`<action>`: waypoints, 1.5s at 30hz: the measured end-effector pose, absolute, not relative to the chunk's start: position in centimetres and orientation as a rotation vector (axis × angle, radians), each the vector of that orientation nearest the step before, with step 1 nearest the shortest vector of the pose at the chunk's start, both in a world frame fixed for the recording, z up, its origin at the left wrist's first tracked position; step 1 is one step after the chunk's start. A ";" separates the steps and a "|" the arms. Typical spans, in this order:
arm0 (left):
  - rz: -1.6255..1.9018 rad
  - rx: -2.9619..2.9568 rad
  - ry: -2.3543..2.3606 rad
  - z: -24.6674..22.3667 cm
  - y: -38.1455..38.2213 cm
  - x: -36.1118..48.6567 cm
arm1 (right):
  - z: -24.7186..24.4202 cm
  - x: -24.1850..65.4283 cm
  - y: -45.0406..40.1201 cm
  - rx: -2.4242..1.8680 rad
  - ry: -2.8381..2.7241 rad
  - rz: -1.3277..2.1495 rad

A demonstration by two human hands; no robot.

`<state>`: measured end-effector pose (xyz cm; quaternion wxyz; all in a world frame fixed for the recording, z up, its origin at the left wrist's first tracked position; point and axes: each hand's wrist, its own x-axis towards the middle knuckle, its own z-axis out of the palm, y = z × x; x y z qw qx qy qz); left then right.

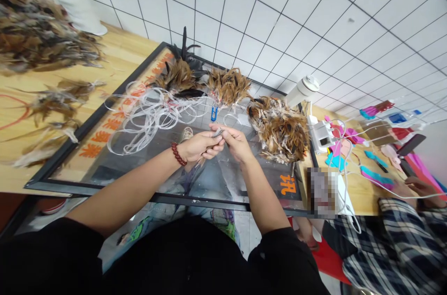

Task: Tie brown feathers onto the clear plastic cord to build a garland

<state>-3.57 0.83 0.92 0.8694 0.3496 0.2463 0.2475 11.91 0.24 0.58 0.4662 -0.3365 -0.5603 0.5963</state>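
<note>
My left hand [202,147], with a red bead bracelet [179,154] at its wrist, and my right hand [237,143] meet over the framed glass panel. Pinched between the fingers of both is a small feather piece [217,133], mostly hidden. Just beyond my hands lies a blue tool [214,112], beside a brown feather bundle [227,86]. A darker feather bundle [179,76] is to its left, a larger feather pile [279,131] to its right. Loops of clear cord [150,118] spread over the glass left of my hands.
A big feather heap [42,30] and white spools [73,2] fill the back left. Loose feathers [57,99] lie on the wood. A white bottle [303,90], chargers with cables [320,134] and coloured pieces [375,175] are right, near a person in a plaid sleeve [401,225].
</note>
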 end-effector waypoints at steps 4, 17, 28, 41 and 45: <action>0.424 0.671 0.445 1.3 0.9 -3.8 | 1.3 12.2 -0.1 -0.756 -1.325 1.701; 0.763 0.899 0.586 1.8 1.2 -3.4 | -0.4 11.9 0.9 -0.973 -1.244 1.242; 0.781 0.795 0.660 1.0 1.1 -3.3 | -0.4 11.6 1.0 -1.004 -1.142 1.196; 0.794 0.860 0.694 1.0 0.8 -2.9 | -0.9 12.4 1.4 -1.166 -1.296 0.977; 0.825 0.812 0.702 1.2 0.8 -2.9 | -0.7 12.2 1.2 -1.155 -1.319 1.013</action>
